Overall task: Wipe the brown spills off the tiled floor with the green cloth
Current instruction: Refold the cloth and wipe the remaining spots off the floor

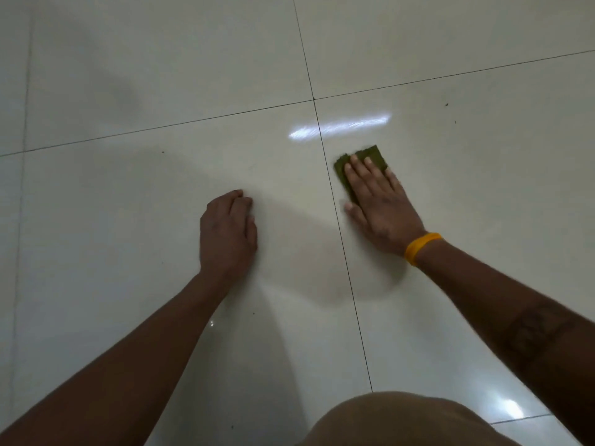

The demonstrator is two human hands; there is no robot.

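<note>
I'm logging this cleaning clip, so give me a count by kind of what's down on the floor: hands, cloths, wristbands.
Hands: 2, the left hand bare on the tile and the right hand flat on the cloth
Green cloth: 1
Yellow wristband: 1, on the right wrist
Total: 4

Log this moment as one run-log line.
right hand: flat on green cloth | left hand: braced on tiled floor | spills: faint smear

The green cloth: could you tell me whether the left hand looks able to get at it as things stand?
Probably yes: the left hand rests on bare tile beside it, but the right hand lies flat over most of the green cloth.
</note>
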